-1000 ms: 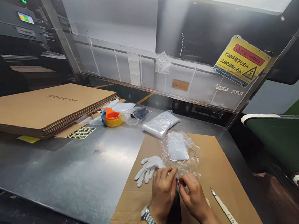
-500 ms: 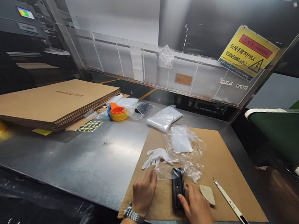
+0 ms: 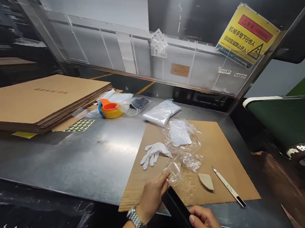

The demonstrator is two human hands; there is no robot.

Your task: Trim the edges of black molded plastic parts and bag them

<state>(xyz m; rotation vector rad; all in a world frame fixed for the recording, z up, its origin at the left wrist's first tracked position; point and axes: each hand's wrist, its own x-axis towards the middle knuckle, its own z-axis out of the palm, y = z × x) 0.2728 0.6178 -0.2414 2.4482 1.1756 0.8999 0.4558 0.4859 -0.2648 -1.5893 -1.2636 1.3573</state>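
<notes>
My right hand grips the near end of a long black part, which is tilted and raised at the near edge of the cardboard sheet. My left hand, with a metal watch at the wrist, is closed at the fingertips on the edge of a clear plastic bag. Its fingers are close to the black part's far end. A white glove lies just beyond the left hand. To the right are a beige wedge-shaped block and a white-handled knife marked A26.
A cardboard sheet covers part of the metal table. Behind it lie a wrapped white packet, orange and yellow tape rings and a stack of cardboard. A green conveyor stands at the right.
My right hand has lifted the black part off the cardboard, tilted it and drawn it nearer. My left hand has shifted slightly right and nearer, away from the glove. The view has shifted.
</notes>
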